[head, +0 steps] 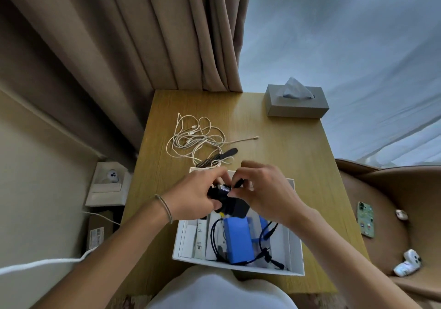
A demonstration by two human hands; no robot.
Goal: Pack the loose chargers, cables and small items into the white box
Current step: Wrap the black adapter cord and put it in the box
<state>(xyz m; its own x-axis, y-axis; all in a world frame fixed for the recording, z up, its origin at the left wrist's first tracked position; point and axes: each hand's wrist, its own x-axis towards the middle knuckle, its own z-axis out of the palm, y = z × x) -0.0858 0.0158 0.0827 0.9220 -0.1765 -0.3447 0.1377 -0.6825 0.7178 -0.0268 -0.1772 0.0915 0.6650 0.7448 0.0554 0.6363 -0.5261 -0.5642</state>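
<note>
The white box lies open at the near edge of the wooden table. Inside it are a blue block, black cables and a white tube. Above the box's far half, my left hand grips a black charger from the left. My right hand pinches the end of its black cable right beside it. Beyond the box lie tangled white cables, a black comb and a dark nail file.
A grey tissue box stands at the table's far right corner. Curtains hang behind. On the brown chair to the right lie a phone, an earbud case and a white gadget. A white socket box sits left.
</note>
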